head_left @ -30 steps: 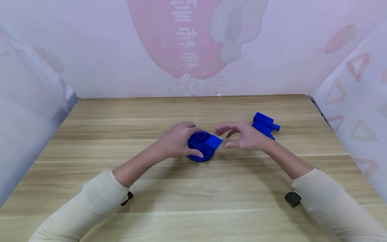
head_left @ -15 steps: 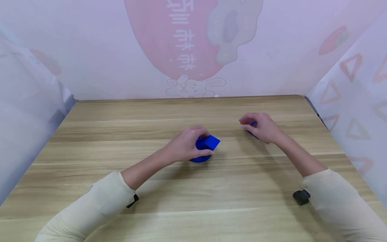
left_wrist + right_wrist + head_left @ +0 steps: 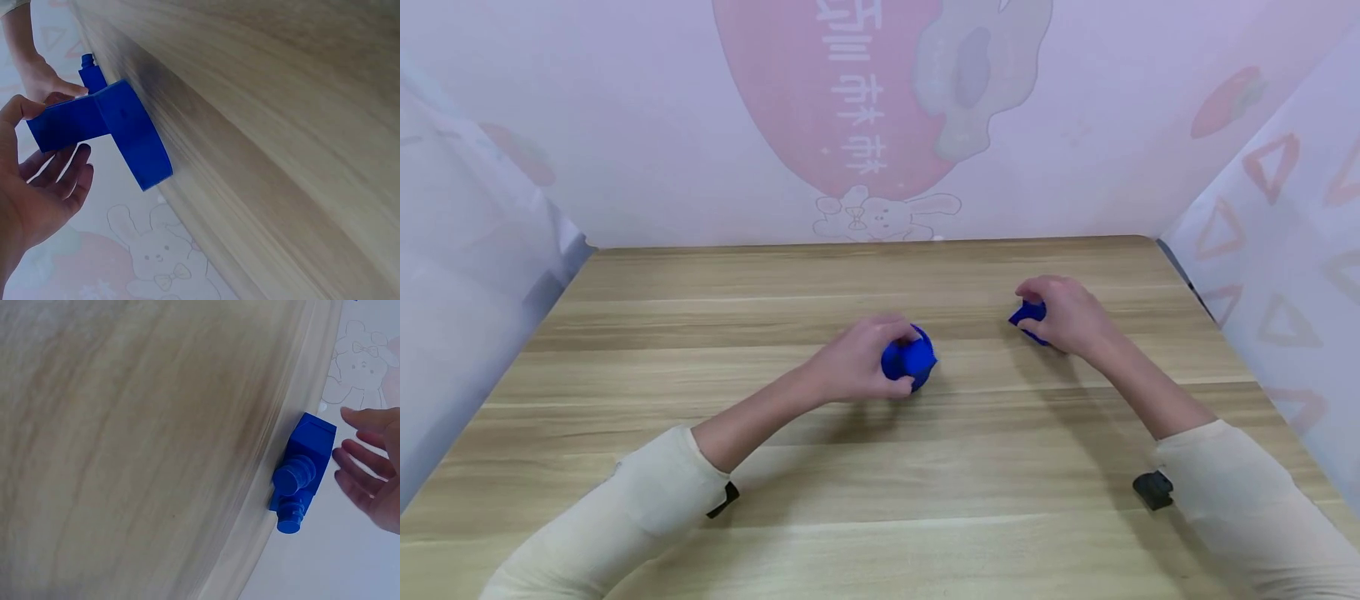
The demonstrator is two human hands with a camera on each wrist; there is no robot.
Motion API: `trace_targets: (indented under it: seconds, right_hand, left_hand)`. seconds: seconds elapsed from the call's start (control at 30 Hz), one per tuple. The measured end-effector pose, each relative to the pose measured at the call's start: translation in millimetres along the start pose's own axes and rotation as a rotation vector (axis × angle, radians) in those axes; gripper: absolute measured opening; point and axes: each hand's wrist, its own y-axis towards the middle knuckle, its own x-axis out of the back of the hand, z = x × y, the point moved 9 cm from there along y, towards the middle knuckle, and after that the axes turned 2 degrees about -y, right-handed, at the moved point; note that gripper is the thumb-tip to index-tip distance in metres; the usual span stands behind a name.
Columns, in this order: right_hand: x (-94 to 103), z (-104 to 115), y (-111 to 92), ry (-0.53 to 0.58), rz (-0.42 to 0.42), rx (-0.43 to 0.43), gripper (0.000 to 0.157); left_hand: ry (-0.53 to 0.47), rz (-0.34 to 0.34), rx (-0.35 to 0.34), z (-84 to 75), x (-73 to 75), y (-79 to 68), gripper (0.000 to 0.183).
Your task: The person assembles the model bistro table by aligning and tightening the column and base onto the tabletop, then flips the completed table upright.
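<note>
Near the middle of the table, my left hand pinches a blue plastic piece that has a round base with a block rising from it. In the left wrist view, the thumb lies on one side of the block and the fingers on the other; the round base points away from the palm. My right hand is around a second blue piece, a block with two ridged round pegs. The right wrist view shows relaxed fingers beside this block, the thumb apart from it.
The wooden table ends at a printed back wall, with fabric side walls left and right. A black wrist device sits under the right sleeve, another under the left.
My right hand has moved right, from beside the round piece to the pegged block. My left hand has shifted its grip toward the block of the round piece, which is now turned and tilted.
</note>
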Motion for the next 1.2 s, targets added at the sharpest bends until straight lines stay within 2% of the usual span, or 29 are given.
trace_targets:
  seconds: [0.1, 0.27, 0.5, 0.63, 0.8, 0.93, 1.2]
  right_hand:
    - [0.2, -4.5, -0.5, -0.034, 0.004, -0.043, 0.041]
    - [-1.0, -10.1, -0.6, -0.073, 0.024, -0.085, 0.04]
    - [-5.7, -6.7, 1.6, -0.001, 0.05, -0.032, 0.043]
    - [-6.8, -3.3, 1.2, 0.01, 0.048, -0.006, 0.044]
    - [-8.3, -6.2, -0.3, -0.046, 0.065, -0.032, 0.048]
    - [-10.3, -8.2, -0.2, -0.045, 0.081, -0.039, 0.05]
    - [-14.4, -5.6, 0.7, -0.031, 0.111, -0.037, 0.048]
  left_hand:
    - [-0.019, 0.034, -0.002, 2.4, 1.3, -3.7, 0.049]
    - [-0.024, 0.057, -0.055, 2.6, 7.5, -10.9, 0.048]
    - [-0.025, 0.081, -0.078, 7.0, 15.2, -20.3, 0.043]
    - [-0.015, 0.061, -0.044, 10.8, 21.0, -27.4, 0.044]
    - [-0.053, -0.016, 0.04, 18.4, 26.1, -31.5, 0.058]
    - [-0.075, -0.07, 0.1, 23.5, 28.0, -32.5, 0.052]
    - [-0.08, -0.073, 0.134, 25.8, 30.0, -32.2, 0.045]
